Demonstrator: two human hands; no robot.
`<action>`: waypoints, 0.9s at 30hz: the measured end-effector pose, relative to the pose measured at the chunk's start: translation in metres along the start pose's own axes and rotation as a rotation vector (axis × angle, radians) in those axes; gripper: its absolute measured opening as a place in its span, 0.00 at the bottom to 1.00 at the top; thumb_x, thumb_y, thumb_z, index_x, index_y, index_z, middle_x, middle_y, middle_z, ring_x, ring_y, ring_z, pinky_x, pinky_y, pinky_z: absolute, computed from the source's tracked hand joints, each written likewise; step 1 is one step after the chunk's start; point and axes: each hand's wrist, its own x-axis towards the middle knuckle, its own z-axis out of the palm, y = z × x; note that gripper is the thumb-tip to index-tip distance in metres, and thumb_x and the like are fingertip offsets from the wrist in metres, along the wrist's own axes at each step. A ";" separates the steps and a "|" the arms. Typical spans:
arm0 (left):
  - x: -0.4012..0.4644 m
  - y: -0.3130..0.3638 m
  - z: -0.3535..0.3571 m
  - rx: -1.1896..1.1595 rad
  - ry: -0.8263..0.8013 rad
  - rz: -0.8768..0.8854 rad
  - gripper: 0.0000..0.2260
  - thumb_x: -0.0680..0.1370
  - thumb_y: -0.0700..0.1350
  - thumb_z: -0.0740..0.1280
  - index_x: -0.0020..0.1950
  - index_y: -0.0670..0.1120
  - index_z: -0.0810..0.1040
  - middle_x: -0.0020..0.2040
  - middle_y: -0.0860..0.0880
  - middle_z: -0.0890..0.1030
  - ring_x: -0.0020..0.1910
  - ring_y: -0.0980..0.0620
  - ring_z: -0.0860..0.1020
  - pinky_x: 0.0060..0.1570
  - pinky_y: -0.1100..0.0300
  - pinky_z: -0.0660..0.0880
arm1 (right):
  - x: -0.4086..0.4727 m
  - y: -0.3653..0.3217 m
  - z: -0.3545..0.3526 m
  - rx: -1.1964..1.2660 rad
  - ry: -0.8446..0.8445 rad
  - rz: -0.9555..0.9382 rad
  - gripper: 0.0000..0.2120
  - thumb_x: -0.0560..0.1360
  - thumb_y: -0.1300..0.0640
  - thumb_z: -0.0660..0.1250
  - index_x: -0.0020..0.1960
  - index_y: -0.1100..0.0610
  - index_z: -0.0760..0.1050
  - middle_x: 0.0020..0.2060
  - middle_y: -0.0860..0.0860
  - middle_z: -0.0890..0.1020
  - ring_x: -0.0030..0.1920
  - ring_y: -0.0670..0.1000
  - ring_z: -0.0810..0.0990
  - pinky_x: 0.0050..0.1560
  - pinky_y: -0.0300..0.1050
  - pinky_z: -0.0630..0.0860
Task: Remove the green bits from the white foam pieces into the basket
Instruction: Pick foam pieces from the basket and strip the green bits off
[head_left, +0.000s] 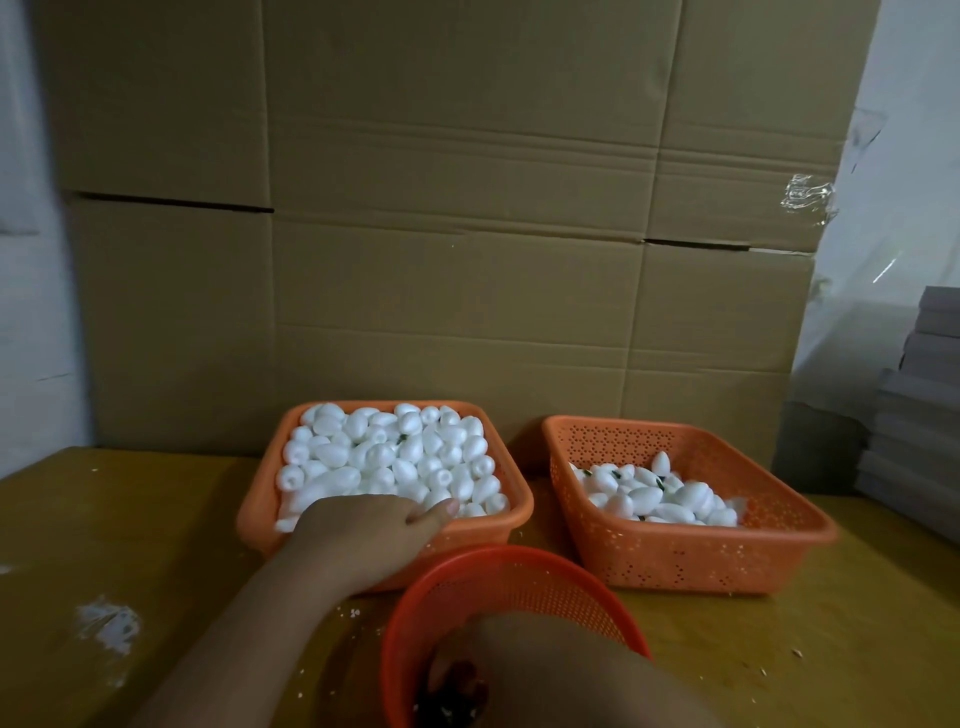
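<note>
A solid orange basket (514, 512) at centre is heaped with white foam pieces (395, 457). My left hand (363, 535) lies over its near rim, thumb stretched out, fingers dipped among the pieces and hidden. A perforated orange basket (691, 556) to the right holds fewer foam pieces (660, 493), some showing green bits (661, 483). A round red basket (498, 577) sits nearest me. My right hand (467, 675) reaches down inside it over dark bits (447, 709); its fingers are blurred and dim.
A wall of brown cardboard boxes (457, 234) stands right behind the baskets. The yellow table (130, 545) carries white foam crumbs (109, 623) at the left. A grey stack of sheets (919, 415) rises at the right edge.
</note>
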 end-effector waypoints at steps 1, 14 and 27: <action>0.000 0.000 0.000 -0.002 -0.001 0.004 0.32 0.76 0.72 0.42 0.59 0.60 0.79 0.55 0.57 0.82 0.50 0.59 0.75 0.47 0.59 0.65 | 0.001 0.000 0.003 0.014 0.023 -0.004 0.13 0.74 0.53 0.69 0.59 0.49 0.78 0.55 0.48 0.82 0.52 0.47 0.79 0.56 0.44 0.75; 0.009 -0.032 -0.019 0.204 0.126 -0.160 0.24 0.80 0.66 0.47 0.57 0.56 0.78 0.55 0.54 0.80 0.52 0.54 0.76 0.51 0.56 0.71 | 0.006 0.007 0.010 0.003 0.104 0.140 0.12 0.76 0.53 0.65 0.58 0.52 0.79 0.56 0.51 0.81 0.56 0.52 0.79 0.56 0.43 0.73; 0.011 -0.036 -0.015 0.034 -0.088 -0.207 0.35 0.76 0.73 0.41 0.67 0.56 0.74 0.69 0.50 0.74 0.65 0.50 0.72 0.58 0.55 0.66 | -0.004 0.000 0.004 -0.004 0.449 0.072 0.08 0.73 0.57 0.67 0.49 0.46 0.80 0.51 0.40 0.81 0.51 0.38 0.77 0.52 0.31 0.74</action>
